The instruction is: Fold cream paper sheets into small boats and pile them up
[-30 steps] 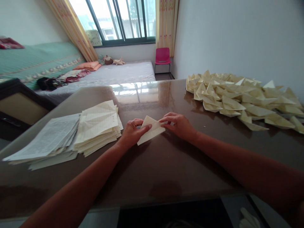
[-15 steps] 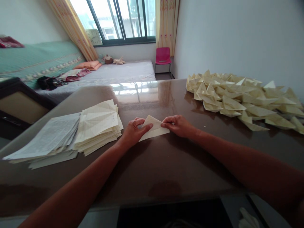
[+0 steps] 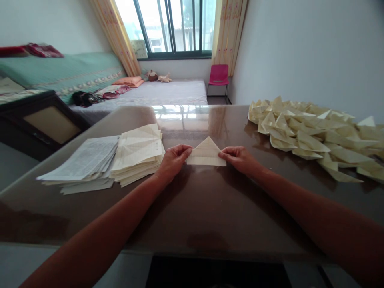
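Note:
A cream sheet folded into a triangle [image 3: 206,153] stands point-up over the glossy brown table [image 3: 198,208]. My left hand [image 3: 173,161] pinches its left corner and my right hand [image 3: 240,159] pinches its right corner, both with fingers closed on the paper. To the left of my left hand lies a stack of creased cream sheets [image 3: 139,154], with a stack of printed sheets [image 3: 84,162] beside it.
A large heap of folded paper pieces [image 3: 315,134] covers the table's right side by the white wall. Beyond the table are a bed [image 3: 156,90], a pink chair [image 3: 219,75], a window with curtains, and a dark cabinet [image 3: 39,122] at left.
The folded paper has turned from lying tilted on the table to being held up level, point upward, between both hands. My view has shifted slightly left.

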`<state>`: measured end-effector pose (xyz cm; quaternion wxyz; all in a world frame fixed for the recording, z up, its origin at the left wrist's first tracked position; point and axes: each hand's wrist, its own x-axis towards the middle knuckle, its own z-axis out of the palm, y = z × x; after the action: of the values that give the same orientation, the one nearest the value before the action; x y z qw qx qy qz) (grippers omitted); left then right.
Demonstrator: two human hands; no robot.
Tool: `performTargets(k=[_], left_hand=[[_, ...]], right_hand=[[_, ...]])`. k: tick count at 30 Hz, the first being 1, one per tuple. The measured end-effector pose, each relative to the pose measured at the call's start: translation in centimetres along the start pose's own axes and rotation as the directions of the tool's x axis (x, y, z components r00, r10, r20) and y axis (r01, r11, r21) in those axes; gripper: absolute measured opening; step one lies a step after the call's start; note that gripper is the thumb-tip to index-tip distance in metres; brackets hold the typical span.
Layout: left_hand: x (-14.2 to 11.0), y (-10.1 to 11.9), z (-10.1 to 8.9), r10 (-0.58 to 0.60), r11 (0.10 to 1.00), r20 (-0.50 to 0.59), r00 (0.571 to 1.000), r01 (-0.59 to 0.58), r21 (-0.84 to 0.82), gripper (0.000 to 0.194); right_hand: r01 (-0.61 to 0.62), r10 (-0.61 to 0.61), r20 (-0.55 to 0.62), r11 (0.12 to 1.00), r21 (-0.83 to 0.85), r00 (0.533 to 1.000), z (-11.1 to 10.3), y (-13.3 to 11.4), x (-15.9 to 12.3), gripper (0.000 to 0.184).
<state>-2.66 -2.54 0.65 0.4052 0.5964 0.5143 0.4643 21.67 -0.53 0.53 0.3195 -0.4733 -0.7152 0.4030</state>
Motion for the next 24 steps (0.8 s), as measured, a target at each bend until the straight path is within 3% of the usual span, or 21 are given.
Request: performTargets(k=[4, 8, 12, 24], left_hand=[[0.2, -0.4, 0.1, 0.042, 0.999, -0.053, 0.998, -0.043, -0.02, 0.022], [0.2, -0.4, 0.2, 0.125, 0.983, -0.07, 0.99, -0.114, 0.141, 0.015], [-0.2, 0.3, 0.4, 0.178, 0.959, -0.081, 0.981, -0.155, 0.237, 0.021], [0.2, -0.5, 0.2, 0.082, 0.991, -0.048, 0.995, -0.077, 0.113, 0.03]], right_hand=[[0.017, -0.017, -0.004, 0.998, 0.057, 1.0, 0.5, 0.0, -0.1, 0.037], [0.012, -0.008, -0.043, 0.995, 0.095, 0.999, 0.8, 0.1, -0.2, 0.037], [-0.013, 0.023, -0.068, 0.989, 0.15, 0.997, 0.9, -0.1, -0.3, 0.037], [-0.027, 0.034, -0.03, 0.978, 0.205, 0.999, 0.9, -0.3, -0.3, 0.039]])
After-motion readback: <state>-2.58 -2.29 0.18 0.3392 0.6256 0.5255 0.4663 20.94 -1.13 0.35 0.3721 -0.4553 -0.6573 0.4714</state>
